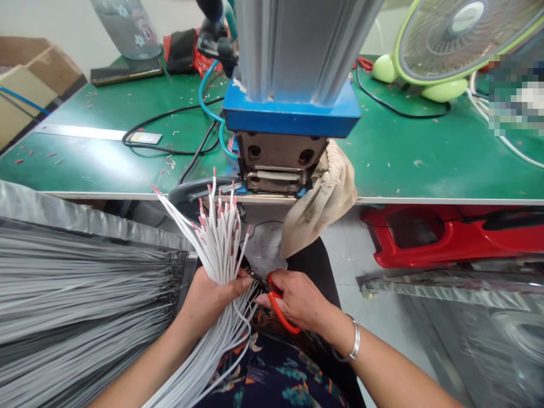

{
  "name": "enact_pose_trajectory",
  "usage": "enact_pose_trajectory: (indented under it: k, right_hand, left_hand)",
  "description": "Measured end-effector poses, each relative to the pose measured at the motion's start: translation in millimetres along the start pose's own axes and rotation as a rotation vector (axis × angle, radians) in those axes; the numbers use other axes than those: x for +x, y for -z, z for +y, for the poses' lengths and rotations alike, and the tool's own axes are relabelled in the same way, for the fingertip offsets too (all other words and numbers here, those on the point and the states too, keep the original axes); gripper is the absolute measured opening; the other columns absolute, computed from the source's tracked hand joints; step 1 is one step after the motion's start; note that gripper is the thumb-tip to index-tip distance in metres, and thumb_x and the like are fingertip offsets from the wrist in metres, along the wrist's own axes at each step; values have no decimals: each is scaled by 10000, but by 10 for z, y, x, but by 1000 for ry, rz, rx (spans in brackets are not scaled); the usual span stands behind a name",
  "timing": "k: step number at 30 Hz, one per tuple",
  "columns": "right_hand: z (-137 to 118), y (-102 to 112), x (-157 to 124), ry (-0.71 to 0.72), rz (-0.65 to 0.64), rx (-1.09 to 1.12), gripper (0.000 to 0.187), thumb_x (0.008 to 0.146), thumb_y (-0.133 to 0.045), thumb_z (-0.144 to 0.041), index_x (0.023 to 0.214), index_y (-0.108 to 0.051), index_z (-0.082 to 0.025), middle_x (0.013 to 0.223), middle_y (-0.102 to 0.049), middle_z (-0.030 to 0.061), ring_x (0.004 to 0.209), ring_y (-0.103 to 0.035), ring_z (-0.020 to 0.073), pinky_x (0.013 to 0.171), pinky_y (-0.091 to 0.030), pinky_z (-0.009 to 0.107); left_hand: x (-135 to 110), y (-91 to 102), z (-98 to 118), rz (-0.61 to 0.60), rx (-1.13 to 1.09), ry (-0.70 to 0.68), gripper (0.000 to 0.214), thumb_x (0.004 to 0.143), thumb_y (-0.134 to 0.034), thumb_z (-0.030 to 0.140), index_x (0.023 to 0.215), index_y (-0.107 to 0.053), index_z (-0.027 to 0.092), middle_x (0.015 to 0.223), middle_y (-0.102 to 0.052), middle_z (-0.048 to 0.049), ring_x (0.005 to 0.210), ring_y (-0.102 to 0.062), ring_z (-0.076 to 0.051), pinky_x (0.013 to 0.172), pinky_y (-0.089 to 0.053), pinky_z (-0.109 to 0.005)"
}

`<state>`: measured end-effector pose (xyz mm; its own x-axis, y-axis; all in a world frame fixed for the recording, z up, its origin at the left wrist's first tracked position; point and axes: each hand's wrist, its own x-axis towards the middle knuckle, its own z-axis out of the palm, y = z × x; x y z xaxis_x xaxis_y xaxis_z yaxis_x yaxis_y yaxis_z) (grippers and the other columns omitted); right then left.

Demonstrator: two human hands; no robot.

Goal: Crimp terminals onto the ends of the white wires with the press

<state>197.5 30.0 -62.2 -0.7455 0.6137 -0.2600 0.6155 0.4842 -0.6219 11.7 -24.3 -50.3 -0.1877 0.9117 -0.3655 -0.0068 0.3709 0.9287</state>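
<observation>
Green workbench (pixel 416 158) across the far side. Blue-and-silver press (pixel 293 118) at its near edge, centre. Bundle of white wires (pixel 219 243), pink-tipped, near and left of centre. Left hand (pixel 219 294) wraps the bundle, thumb across it. Right hand (pixel 302 299) grips red-handled scissors (pixel 280 313), metal end beside the left thumb.

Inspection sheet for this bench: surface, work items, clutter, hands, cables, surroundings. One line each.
Surface: green table, small scraps scattered on it
Work items: bundle of white wires, reddish tips; red-handled scissors
Clutter: ruler on the table; beige cloth hanging past its front edge
Hands: left hand grips the wires; right hand holds the scissors close to them
Cables: black cable crosses the ruler; teal tube beside the machine
Surroundings: fan on the table; red stool at right; carton at far left
</observation>
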Motion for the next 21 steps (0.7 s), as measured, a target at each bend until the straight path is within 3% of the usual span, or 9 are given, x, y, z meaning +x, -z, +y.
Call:
enact_pose_trajectory:
  k: [8, 13, 21]
  right_hand:
    - [7, -42, 0, 34, 26, -69, 474, 816, -378, -596, 726, -537, -159, 672, -510, 17, 561, -436, 118, 520, -272, 232]
    - [47, -83, -26, 38, 30, -6, 485, 804, -392, -610, 691, -519, -155, 658, -485, 7, 553, -393, 104, 532, -288, 226]
    - [27, -128, -29, -18, 86, 134, 446, 802, -450, -567, 622, -452, -158, 595, -410, -21, 536, -332, 90, 518, -279, 229]
  left_hand:
    - [2, -6, -39, -46, -112, 96, 150, 610, -716, 252, 661, -627, 143, 563, -591, 5, 493, -516, -118, 505, -431, -247]
    - [17, -10, -48, -83, -173, 85, 188, 588, -732, 236, 655, -578, 151, 562, -558, 23, 459, -493, -99, 435, -405, -217]
    - [16, -54, -7, -47, -187, 88, 121, 610, -708, 219, 642, -619, 142, 574, -573, 8, 496, -488, -102, 478, -403, -220]
